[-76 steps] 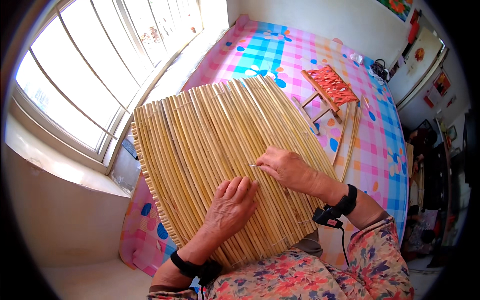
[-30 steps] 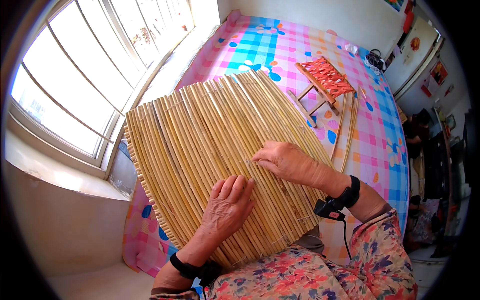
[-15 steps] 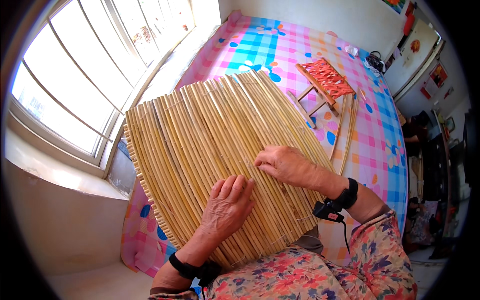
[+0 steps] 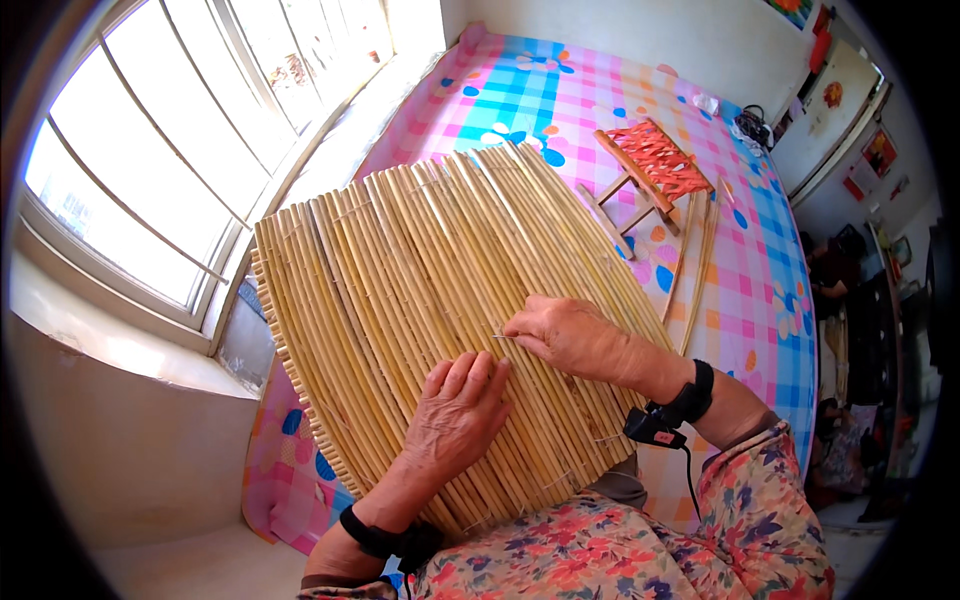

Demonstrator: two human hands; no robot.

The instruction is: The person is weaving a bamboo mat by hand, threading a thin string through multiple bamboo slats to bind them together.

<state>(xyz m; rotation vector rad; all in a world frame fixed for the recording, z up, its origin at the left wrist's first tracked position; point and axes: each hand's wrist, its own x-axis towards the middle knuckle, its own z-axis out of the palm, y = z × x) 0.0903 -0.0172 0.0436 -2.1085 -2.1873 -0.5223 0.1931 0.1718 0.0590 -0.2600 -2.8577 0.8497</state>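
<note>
A mat of straw-coloured stalks [image 4: 400, 270], laid side by side and stitched with thin thread, lies across my lap and reaches toward the window. My right hand [image 4: 565, 335] is closed in a pinch above the middle of the mat. From its fingertips sticks a thin, pale, needle-like piece [image 4: 503, 337]; whether it is a needle or stiff thread I cannot make out. Just nearer to me, my left hand [image 4: 458, 405] rests on the stalks, fingers slightly bent and their tips on the surface, holding nothing visible.
Beyond the mat, a folding stool [image 4: 655, 170] with a red woven seat stands on a checked, flowered bed cover [image 4: 740, 230]. Several loose stalks [image 4: 703, 265] lie beside the stool. A barred window [image 4: 150, 150] and its sill border the left. Another person [image 4: 835, 270] is at the far right.
My right hand has shifted very slightly left, and the thin piece now shows more plainly at its fingertips. My left hand has stayed almost in place on the mat.
</note>
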